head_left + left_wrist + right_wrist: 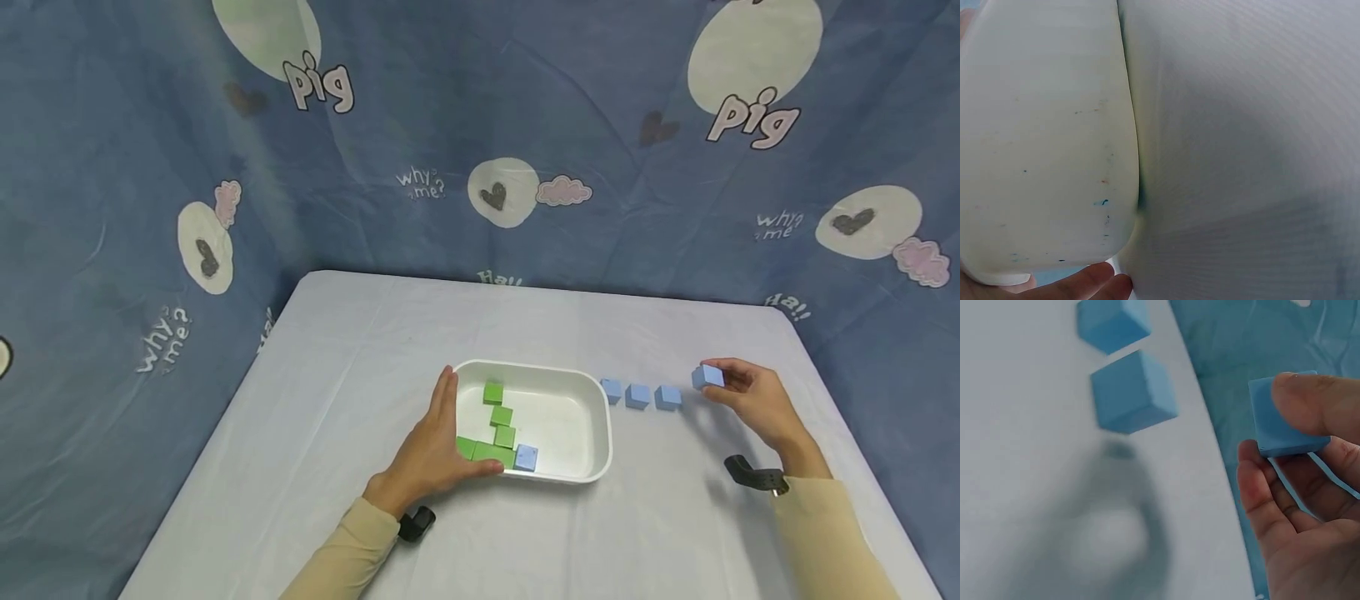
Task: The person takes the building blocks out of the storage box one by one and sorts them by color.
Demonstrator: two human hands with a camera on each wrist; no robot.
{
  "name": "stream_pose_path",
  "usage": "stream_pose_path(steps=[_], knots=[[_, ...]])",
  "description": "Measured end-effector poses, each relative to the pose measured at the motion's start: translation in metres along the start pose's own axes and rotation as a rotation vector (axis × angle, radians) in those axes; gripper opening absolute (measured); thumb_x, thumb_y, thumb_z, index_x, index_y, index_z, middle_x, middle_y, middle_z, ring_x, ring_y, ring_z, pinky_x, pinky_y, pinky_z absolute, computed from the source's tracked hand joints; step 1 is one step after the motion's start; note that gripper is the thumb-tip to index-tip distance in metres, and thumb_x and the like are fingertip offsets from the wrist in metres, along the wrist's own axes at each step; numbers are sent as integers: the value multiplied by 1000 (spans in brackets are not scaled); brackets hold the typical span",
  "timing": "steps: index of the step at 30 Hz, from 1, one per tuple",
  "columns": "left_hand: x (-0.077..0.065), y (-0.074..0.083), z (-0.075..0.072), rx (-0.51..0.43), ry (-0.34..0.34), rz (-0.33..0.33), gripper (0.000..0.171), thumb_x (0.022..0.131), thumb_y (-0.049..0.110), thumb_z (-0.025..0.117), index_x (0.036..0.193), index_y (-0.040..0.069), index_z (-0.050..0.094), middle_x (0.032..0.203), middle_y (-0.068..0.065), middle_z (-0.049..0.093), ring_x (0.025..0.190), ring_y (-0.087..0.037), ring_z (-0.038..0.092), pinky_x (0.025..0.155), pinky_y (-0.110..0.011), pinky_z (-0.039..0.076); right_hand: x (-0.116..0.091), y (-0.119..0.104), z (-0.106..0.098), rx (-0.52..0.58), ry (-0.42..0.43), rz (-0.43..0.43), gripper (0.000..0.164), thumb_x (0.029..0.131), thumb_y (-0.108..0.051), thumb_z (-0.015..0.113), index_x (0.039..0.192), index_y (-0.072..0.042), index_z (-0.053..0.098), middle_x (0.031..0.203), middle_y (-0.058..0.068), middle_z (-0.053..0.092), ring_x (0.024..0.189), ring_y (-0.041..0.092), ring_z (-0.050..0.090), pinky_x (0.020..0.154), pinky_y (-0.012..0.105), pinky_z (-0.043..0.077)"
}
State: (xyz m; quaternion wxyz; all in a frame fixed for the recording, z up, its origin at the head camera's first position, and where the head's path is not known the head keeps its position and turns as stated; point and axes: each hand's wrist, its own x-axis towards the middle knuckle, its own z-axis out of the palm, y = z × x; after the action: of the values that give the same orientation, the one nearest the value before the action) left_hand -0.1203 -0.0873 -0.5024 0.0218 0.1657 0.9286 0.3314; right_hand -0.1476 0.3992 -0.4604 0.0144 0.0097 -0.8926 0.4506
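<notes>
Head camera: high, facing forward and down across the table (pixel 337 400). Left wrist camera: pressed close against the white tray (pixel 1041 144). Right wrist camera: close on the held blue cube (pixel 1279 419); both shared with head view.

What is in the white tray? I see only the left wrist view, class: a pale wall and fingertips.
Observer: The head view shows five green cubes and one blue cube inside the white tray.
Operator: Which hand touches the tray?
Observer: The left hand lies along its left wall, fingers straight.
Operator: And the other hand?
Observer: The right hand pinches a held blue cube between thumb and fingers, raised above the cloth.
Operator: Any cubes outside the tray?
Observer: Three blue cubes in a row sit on the tablecloth right of the tray.
</notes>
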Motion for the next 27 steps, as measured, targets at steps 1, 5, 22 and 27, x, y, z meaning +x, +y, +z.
stream_pose_path(steps=[1,5,22,27], knots=[[0,0,0,0,3,3,148,64,69,87,163,4,-1,171,-8,-4,138,-35,45,103,-48,46,0,2,1,-8,2,-2,47,91,-8,78,132,7,62,120,7,65,99,-11,57,80,9,48],[2,0,0,0,4,7,148,64,69,87,163,4,-2,171,-9,-3,138,-35,45,103,-48,47,0,11,5,-37,12,-8,44,89,-4,78,129,8,64,119,13,66,96,-11,57,79,9,47],[-1,0,-1,3,-10,-8,149,63,70,86,163,4,-3,171,-6,-7,140,-36,42,105,-49,45,-1,28,21,-106,-46,75,46,90,-2,75,132,7,61,127,27,63,101,10,59,74,16,48],[-1,0,-1,0,-6,-1,149,63,69,87,163,4,-3,171,-8,-5,140,-36,42,104,-51,45,-1,31,26,-101,-58,80,44,90,0,73,131,8,61,125,28,62,97,18,60,68,24,52]])
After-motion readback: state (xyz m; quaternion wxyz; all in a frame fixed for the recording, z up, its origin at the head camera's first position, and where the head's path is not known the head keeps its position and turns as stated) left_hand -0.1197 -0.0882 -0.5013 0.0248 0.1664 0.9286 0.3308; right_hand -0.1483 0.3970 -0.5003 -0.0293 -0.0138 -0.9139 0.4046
